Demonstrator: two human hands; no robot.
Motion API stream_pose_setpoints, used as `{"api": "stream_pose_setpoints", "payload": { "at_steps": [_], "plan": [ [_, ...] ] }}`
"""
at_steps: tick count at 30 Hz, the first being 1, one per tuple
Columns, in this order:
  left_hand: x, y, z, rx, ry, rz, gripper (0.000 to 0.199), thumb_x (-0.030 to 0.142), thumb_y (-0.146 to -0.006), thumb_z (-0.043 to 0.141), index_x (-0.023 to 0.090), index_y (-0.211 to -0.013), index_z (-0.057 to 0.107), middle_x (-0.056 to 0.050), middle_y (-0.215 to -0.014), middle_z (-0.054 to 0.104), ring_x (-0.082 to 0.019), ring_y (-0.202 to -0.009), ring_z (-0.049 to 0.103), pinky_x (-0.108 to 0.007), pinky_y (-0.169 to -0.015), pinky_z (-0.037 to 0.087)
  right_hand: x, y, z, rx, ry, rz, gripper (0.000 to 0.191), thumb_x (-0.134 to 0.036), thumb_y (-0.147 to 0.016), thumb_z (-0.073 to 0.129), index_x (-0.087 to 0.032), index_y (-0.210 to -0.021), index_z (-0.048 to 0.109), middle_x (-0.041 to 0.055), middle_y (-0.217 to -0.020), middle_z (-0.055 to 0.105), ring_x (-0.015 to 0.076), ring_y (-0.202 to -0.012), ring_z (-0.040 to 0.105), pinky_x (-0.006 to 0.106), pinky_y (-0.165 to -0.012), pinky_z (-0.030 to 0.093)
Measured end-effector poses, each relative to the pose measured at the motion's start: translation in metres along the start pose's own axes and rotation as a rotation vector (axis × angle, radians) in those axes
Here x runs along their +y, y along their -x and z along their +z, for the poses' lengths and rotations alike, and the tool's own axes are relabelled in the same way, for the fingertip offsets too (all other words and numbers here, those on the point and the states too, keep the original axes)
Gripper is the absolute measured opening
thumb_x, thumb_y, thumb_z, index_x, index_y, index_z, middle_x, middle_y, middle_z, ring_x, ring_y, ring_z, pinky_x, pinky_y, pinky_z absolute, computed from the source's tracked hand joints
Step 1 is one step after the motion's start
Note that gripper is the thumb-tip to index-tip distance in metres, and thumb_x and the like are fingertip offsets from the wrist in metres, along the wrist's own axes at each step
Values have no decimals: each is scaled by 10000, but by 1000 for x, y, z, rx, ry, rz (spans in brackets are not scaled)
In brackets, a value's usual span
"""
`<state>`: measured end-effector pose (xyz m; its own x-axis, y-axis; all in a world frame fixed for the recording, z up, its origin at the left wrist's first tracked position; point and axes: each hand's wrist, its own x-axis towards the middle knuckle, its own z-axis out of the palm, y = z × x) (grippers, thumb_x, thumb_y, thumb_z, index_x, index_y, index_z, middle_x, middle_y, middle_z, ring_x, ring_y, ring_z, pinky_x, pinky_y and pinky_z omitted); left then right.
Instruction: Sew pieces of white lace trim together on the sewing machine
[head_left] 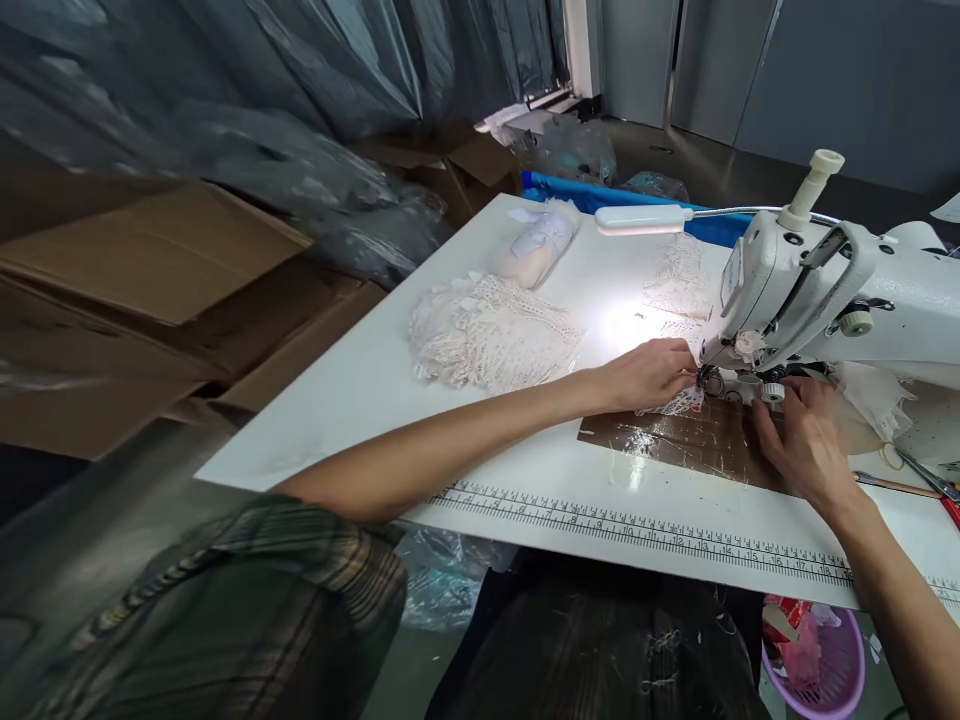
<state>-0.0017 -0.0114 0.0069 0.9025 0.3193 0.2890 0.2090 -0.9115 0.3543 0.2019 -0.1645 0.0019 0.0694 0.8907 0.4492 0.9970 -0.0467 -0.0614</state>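
A white sewing machine stands at the right of the white table. My left hand is just left of its needle area, fingers bent together on a piece of white lace. My right hand rests on the machine bed right of the needle, thumb apart from the fingers; its fingertips are partly hidden behind the machine's parts, and I cannot make out anything in them. A brown plate lies under the work. Farther left sits a fanned pile of white lace.
A wrapped pale bundle lies behind the pile. A lamp hangs over the table. Scissors lie at the right. A ruler strip runs along the front edge. Cardboard boxes stand left; a purple basket is below.
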Motion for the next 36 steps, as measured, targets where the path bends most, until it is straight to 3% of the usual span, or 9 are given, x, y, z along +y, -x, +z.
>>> {"api": "stream_pose_setpoints", "payload": {
  "at_steps": [8, 14, 15, 17, 18, 22, 26, 30, 36],
  "plan": [
    [-3, 1, 17, 45, 19, -73, 128, 219, -905, 589, 138, -902, 689, -56, -917, 654, -168, -858, 627, -278, -711, 514, -9, -2, 20, -23, -287, 88, 299, -320, -896, 449, -164, -916, 703, 132, -1009, 637, 245, -872, 624, 375, -709, 514],
    [23, 16, -7, 124, 109, -61, 212, 242, -941, 555, 138, -833, 705, -61, -927, 687, -151, -829, 635, -299, -735, 532, -8, 5, 26, 111, -386, 6, 258, -320, -911, 479, -180, -851, 687, 113, -986, 643, 206, -819, 633, 351, -673, 536],
    [30, 21, -15, 68, 204, -1, 246, 278, -939, 580, 147, -768, 700, -47, -888, 692, -137, -799, 638, -275, -706, 529, -8, 5, 26, 127, -403, -3, 248, -313, -909, 485, -180, -843, 684, 111, -972, 644, 203, -812, 634, 351, -677, 539],
    [40, 30, -28, -242, 424, 204, 304, 332, -949, 603, 183, -705, 708, -9, -846, 707, -95, -713, 635, -207, -608, 502, -9, 4, 26, 130, -431, -4, 232, -299, -907, 494, -186, -832, 682, 103, -948, 649, 202, -810, 634, 353, -688, 541],
    [41, 33, -32, -282, 457, 236, 286, 333, -949, 609, 191, -725, 716, -6, -853, 713, -90, -713, 640, -199, -600, 499, -10, 4, 26, 121, -446, 0, 226, -295, -906, 497, -190, -839, 685, 99, -938, 655, 203, -815, 634, 355, -695, 541],
    [19, 33, -26, -45, 159, 174, 196, 294, -973, 576, 159, -974, 718, -72, -954, 709, -154, -855, 646, -296, -768, 544, -17, 4, 27, 72, -483, 35, 244, -302, -909, 490, -196, -883, 708, 94, -907, 677, 208, -814, 635, 358, -704, 529],
    [-10, 22, 0, -11, -22, 194, 197, 276, -973, 567, 141, -1038, 696, -100, -984, 684, -177, -882, 633, -298, -743, 546, -20, 7, 28, 39, -485, 64, 278, -327, -908, 494, -184, -912, 732, 100, -900, 683, 197, -765, 636, 347, -680, 518],
    [-15, 16, 13, 93, 3, 197, 223, 235, -984, 508, 158, -913, 704, -76, -913, 676, -152, -822, 627, -281, -712, 550, -20, 7, 27, 12, -480, 79, 281, -333, -903, 498, -190, -930, 739, 96, -898, 688, 202, -774, 646, 344, -681, 516],
    [-13, 16, 16, 245, 100, 239, 206, 211, -962, 514, 151, -890, 697, -71, -934, 703, -148, -868, 654, -293, -768, 546, -21, 9, 28, -22, -456, 82, 290, -347, -907, 490, -191, -913, 735, 97, -896, 695, 208, -772, 654, 348, -680, 510]
  ]
}}
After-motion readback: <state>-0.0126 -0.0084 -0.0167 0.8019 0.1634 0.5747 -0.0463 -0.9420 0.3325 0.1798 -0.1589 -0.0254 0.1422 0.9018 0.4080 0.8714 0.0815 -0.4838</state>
